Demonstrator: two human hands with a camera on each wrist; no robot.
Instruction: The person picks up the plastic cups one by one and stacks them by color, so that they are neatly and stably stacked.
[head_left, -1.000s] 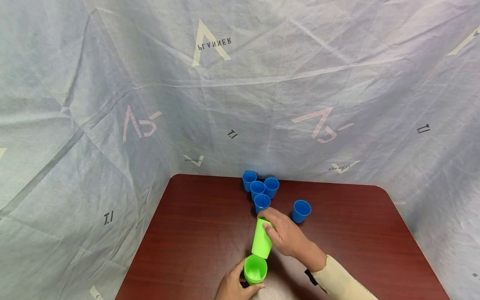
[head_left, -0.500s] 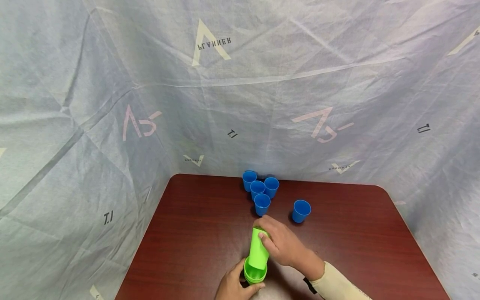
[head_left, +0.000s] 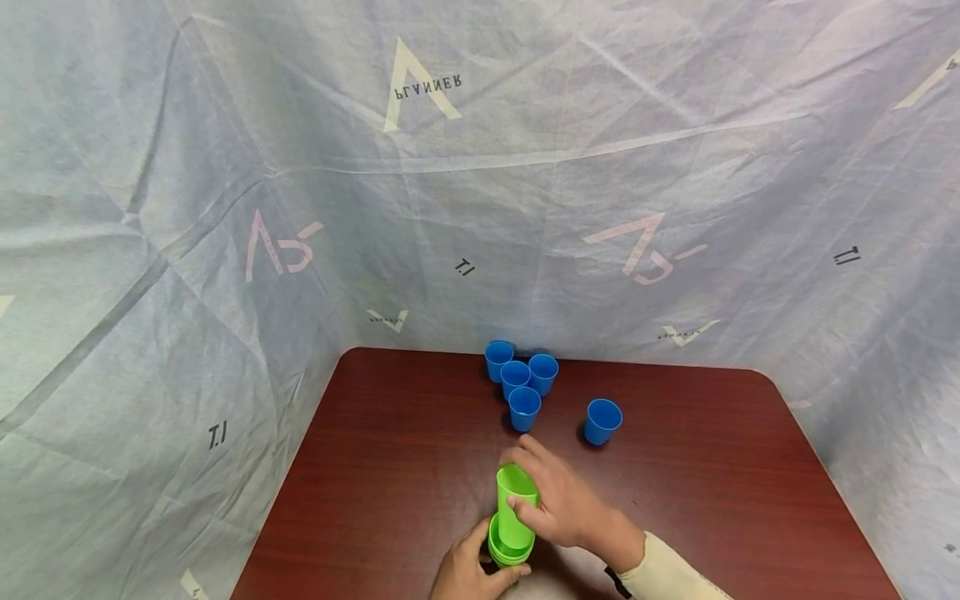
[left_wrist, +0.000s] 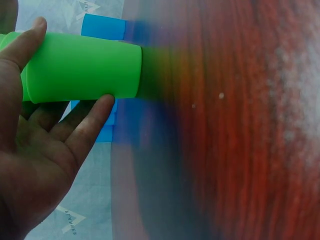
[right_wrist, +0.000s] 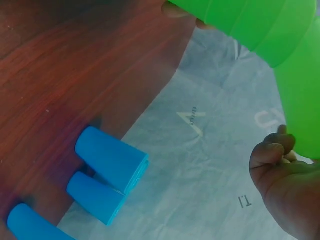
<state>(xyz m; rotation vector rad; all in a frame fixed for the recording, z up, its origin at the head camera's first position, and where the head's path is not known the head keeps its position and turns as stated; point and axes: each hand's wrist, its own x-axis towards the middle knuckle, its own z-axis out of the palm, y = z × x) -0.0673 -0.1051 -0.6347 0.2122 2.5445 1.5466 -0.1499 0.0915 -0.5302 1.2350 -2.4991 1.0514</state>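
Observation:
My left hand (head_left: 468,568) grips a small stack of nested green cups (head_left: 512,560) near the front of the table; in the left wrist view, thumb and fingers curve around the stack (left_wrist: 85,70). Directly above, my right hand (head_left: 562,500) holds another green cup (head_left: 515,529) by its upper part. That cup's lower end is inside the mouth of the stack, and it leans a little. The right wrist view shows my right hand (right_wrist: 282,185) at the cup's rim end, with several rims of the stack below. Whether the stack touches the table is unclear.
Several blue cups (head_left: 524,408) stand upright in a cluster toward the back of the brown table (head_left: 397,467). One more blue cup (head_left: 602,422) stands apart to the right. Grey fabric (head_left: 480,208) hangs behind and at both sides.
My right hand has moved down and slightly left, bringing its green cup from the stack's rim into its mouth. The cup has turned more upright. My left hand and the blue cups stayed put.

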